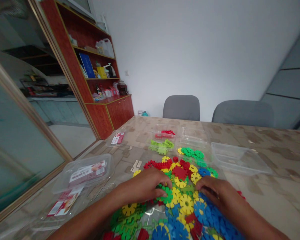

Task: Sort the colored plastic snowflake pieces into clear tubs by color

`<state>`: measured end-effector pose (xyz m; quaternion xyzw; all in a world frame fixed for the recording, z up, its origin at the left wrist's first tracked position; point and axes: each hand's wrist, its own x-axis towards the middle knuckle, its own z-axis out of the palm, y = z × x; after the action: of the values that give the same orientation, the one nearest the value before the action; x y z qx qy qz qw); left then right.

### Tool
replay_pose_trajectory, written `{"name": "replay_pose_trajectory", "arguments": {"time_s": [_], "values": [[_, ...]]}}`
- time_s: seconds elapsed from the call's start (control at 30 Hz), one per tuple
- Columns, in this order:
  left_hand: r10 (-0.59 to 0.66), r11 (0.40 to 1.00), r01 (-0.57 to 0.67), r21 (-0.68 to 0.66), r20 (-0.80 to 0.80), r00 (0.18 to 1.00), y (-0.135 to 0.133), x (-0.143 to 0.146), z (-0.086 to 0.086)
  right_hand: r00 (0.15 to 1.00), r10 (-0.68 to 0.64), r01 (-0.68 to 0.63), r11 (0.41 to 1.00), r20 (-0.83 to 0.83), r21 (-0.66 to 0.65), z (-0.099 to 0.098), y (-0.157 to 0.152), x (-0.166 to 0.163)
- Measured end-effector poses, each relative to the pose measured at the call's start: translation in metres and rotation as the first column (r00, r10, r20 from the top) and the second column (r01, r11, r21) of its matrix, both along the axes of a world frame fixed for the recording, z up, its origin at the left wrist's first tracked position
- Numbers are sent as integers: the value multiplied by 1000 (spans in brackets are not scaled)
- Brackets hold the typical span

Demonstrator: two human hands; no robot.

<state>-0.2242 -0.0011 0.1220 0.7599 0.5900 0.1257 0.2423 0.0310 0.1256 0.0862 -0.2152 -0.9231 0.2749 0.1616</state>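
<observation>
A spread of plastic notched discs and toothed pieces in red, yellow, green and blue covers the near part of the table. My left hand [150, 185] is curled over the left side of it, thumb and fingers closed about a green notched disc [168, 195]. On the right, my right hand [213, 188] reaches into the pieces with its fingers bent together beside a yellow notched disc [196, 178]. What lies between those fingertips is hidden. A large red toothed piece [180, 172] sits between the hands, and blue notched discs [202, 211] lie under my right wrist.
Behind the spread stand clear boxes with red pieces [168, 132], lime pieces [162, 146] and green discs [193, 153]. A clear tray [240, 160] is at right. Labelled clear lids [87, 171] lie at left. Two grey chairs [181, 107] stand beyond the table.
</observation>
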Motion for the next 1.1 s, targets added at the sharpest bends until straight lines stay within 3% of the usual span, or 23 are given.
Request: {"name": "replay_pose_trajectory", "arguments": {"time_s": [0.17, 0.3, 0.47, 0.73, 0.97, 1.1], "values": [[36, 998, -34, 45, -36, 999, 3, -3, 1, 994, -109, 109, 992, -4, 65, 8, 18, 12], [108, 992, -103, 73, -64, 992, 5, -4, 0, 993, -110, 105, 989, 44, 100, 4, 25, 17], [1, 1000, 0, 9, -64, 998, 1, -2, 2, 989, -98, 89, 992, 109, 87, -7, 18, 22], [-66, 997, 60, -53, -108, 992, -2, 2, 3, 878, -36, 89, 992, 477, -89, 2, 7, 39], [-53, 999, 52, -12, -164, 985, -7, 16, 11, 979, 51, -29, 993, 198, -114, -17, 19, 31], [-36, 993, 51, 104, -141, 989, -5, 32, 7, 994, 35, -19, 988, 108, -151, -11, 17, 21]]}}
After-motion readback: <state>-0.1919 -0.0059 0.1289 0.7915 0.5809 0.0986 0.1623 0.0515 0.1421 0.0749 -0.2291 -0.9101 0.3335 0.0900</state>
